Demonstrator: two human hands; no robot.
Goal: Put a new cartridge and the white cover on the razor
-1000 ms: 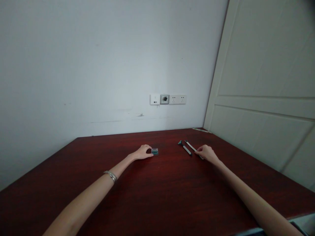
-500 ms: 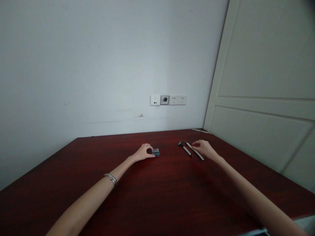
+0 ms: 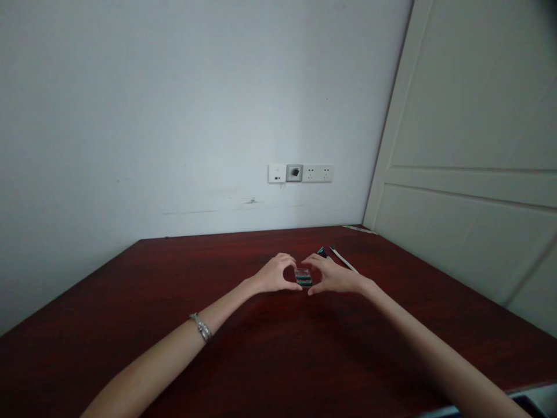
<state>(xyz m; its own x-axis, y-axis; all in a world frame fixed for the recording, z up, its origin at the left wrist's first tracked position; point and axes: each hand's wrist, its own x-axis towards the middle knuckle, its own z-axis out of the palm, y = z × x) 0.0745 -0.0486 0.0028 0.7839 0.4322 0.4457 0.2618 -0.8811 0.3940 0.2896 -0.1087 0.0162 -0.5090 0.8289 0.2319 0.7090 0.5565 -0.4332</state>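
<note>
Okay, both hands meet mid-table. Left hand [image 3: 274, 274] and right hand [image 3: 333, 276] curl in from either side onto a small teal-and-dark cartridge pack [image 3: 303, 277], thumbs at its near edge, forefingers over its far edge. Grip is the same on both sides: a narrow fingertip pinch closed on the pack, no palm contact. The pack sits between the two hands, at or just above the table [image 3: 243, 371]; cannot tell if it is lifted or resting. It is too small to tell whether it is open or what is inside.

Behind the right hand, near but apart: a razor [image 3: 321, 251], only its dark head showing past the knuckles, and just beside it a pale handle [image 3: 343, 259] lying slantwise. Bracelet [image 3: 201, 327] on the left wrist. Sockets [image 3: 301, 173] on the wall [image 3: 174, 116], door [image 3: 470, 174] at right.

Risks, as judgement: the pack is small, likely smooth plastic, and held by tips only. An uneven squeeze or a twist from one side could pop it out and send it skidding over the glossy top. If it opens, loose cartridges could spill, and blade edges could nick a fingertip. The right hand is close to the razor, so a careless move of that hand could knock it.
</note>
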